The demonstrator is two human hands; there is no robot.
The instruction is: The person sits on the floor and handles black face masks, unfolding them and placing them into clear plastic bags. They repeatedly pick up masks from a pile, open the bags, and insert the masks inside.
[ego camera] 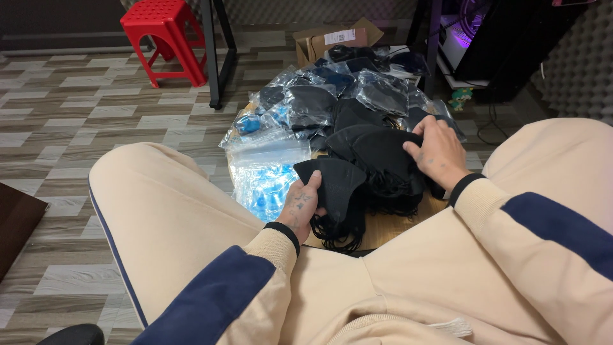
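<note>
My left hand grips a folded black face mask, thumb on top, its ear loops hanging down. My right hand rests with fingers spread on a stack of black masks piled on a low round wooden surface between my knees. Beside the left hand lie clear plastic bags with blue contents.
Several clear bags holding black masks are heaped behind the stack, before an open cardboard box. A red plastic stool and black table legs stand at the back left on patterned floor. My beige trouser legs flank the surface.
</note>
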